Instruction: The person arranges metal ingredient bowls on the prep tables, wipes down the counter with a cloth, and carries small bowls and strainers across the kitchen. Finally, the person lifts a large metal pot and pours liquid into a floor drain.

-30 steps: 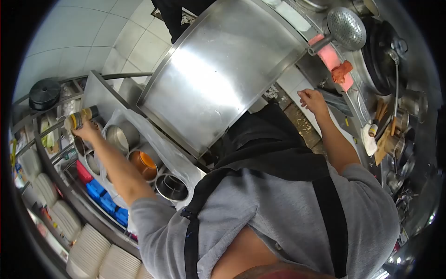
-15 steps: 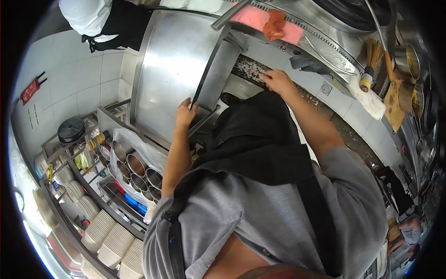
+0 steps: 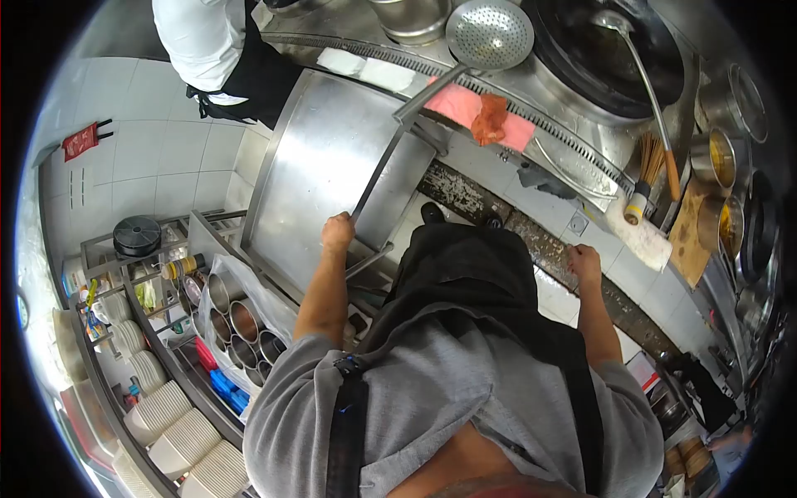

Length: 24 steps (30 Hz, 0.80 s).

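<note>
My left hand (image 3: 337, 231) is closed at the near edge of a broad stainless-steel table (image 3: 324, 158), its fingers curled around the end of the dark rim. Below that hand, metal cups (image 3: 246, 319) stand in a clear plastic bag. Out to the other side, my right hand (image 3: 584, 261) hangs over the floor with its fingers curled in and nothing visible in them. A black apron (image 3: 465, 266) covers my front between the two arms.
A cooking range holds a wok (image 3: 614, 62), a ladle (image 3: 647, 75), a perforated strainer (image 3: 490, 33) and a bamboo brush (image 3: 650, 170). Pink cloth (image 3: 457, 101) lies on its front ledge. Stacked bowls (image 3: 195, 432) fill the left shelf. Another person (image 3: 203, 46) stands beyond the table.
My body has straightened and the view has shifted, showing more of the range. My right hand has drawn back and out to the side. My left hand stays at the table's edge.
</note>
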{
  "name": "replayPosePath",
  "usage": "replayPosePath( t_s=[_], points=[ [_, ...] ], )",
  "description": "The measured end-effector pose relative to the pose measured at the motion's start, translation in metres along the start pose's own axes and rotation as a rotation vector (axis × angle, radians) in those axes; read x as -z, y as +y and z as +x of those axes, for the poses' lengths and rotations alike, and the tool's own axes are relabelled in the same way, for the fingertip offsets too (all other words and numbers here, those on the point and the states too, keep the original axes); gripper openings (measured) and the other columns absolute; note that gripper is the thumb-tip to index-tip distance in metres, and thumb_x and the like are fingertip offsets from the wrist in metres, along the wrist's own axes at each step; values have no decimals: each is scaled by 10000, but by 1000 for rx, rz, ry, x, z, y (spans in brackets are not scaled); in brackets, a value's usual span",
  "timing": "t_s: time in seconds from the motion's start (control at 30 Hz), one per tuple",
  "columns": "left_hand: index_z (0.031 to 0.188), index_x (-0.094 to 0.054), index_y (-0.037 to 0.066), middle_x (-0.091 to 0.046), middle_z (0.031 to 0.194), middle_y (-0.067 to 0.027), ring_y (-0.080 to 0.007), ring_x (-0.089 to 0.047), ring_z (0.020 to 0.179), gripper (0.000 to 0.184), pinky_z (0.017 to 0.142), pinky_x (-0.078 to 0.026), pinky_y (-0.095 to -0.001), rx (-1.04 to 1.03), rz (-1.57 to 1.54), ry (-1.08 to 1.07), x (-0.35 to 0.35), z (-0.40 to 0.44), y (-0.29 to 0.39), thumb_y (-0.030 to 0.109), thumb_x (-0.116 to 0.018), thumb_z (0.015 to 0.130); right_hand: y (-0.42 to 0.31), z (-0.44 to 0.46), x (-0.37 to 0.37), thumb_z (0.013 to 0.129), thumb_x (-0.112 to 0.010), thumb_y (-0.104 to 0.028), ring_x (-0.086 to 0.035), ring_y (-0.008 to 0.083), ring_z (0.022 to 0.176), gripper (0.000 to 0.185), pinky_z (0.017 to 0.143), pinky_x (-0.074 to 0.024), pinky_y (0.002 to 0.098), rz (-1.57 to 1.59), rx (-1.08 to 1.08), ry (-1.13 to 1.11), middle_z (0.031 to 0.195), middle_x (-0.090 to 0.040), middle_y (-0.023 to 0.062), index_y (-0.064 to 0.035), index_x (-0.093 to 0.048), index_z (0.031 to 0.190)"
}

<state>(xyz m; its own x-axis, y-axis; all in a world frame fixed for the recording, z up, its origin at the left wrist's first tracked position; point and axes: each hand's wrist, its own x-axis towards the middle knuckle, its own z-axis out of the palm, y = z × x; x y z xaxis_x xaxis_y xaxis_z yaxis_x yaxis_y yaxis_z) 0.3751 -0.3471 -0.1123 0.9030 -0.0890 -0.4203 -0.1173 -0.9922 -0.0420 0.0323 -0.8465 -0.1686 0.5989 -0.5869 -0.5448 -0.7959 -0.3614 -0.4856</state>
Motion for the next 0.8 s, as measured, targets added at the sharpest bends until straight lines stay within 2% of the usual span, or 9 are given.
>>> replayPosePath(
  t_s=[0.03,0.1,0.2,0.3,0.4,0.53,0.63,0.77,0.8],
  points=[
    [891,-657,76,-660,914,-169,-367,-625,876,236,805,-500,-441,0,-10,8,0,15,-10,261,-528,818,-18,-1,4,842,-545,-297,-623,278,530,352,580,-493,386,23,-45,-17,616,-616,180,30,-648,762],
    [879,-680,66,-662,931,-157,-341,-629,883,268,822,-495,-424,-416,192,-116,-7,58,-40,291,-569,784,-39,-1,2,842,-547,-294,-623,260,523,348,572,-494,376,45,-94,-32,619,-622,169,30,-650,765],
    [919,-681,41,-668,914,-160,-328,-633,883,370,808,-499,-389,-280,-237,88,52,122,-15,364,-660,742,-80,7,-3,841,-556,-319,-628,238,524,364,575,-497,366,142,-133,-73,631,-635,148,30,-649,800],
    [1009,-637,-42,-634,999,-239,-372,-604,960,469,865,-474,-396,-445,-394,457,113,195,48,348,-675,751,-93,19,-18,872,-570,-279,-586,173,454,340,456,-453,311,117,-40,-27,587,-618,112,35,-632,755],
    [1215,-513,-33,-467,1292,-238,-368,-418,1224,712,994,-369,-452,-392,-214,455,141,259,120,442,-680,711,-114,19,-16,862,-587,-269,-597,173,469,318,464,-459,306,84,-31,-4,605,-627,114,35,-641,785],
    [1334,-339,-15,-247,1429,-211,-379,-229,1324,907,1039,-229,-566,-243,43,228,135,312,174,525,-654,677,-151,22,5,859,-595,-269,-600,167,474,313,468,-461,303,23,-113,13,605,-627,114,35,-646,805],
    [1305,-372,-11,-309,1377,-199,-364,-244,1315,858,1032,-249,-555,-211,-78,135,145,331,179,509,-650,681,-144,31,14,861,-593,-266,-598,158,475,312,467,-457,296,15,-171,54,594,-619,107,34,-642,788],
    [1127,-532,5,-474,1210,-211,-369,-468,1115,556,987,-353,-433,-222,-172,465,114,391,135,344,-624,695,-170,13,23,867,-585,-253,-590,145,467,296,443,-438,281,138,-277,82,562,-597,90,22,-637,767],
    [1020,-576,-5,-551,1104,-208,-350,-536,1007,377,942,-397,-406,-265,-103,558,123,387,135,232,-568,727,-158,12,19,870,-574,-262,-587,145,458,298,424,-437,279,123,-296,73,549,-590,87,9,-643,768]
  ],
)
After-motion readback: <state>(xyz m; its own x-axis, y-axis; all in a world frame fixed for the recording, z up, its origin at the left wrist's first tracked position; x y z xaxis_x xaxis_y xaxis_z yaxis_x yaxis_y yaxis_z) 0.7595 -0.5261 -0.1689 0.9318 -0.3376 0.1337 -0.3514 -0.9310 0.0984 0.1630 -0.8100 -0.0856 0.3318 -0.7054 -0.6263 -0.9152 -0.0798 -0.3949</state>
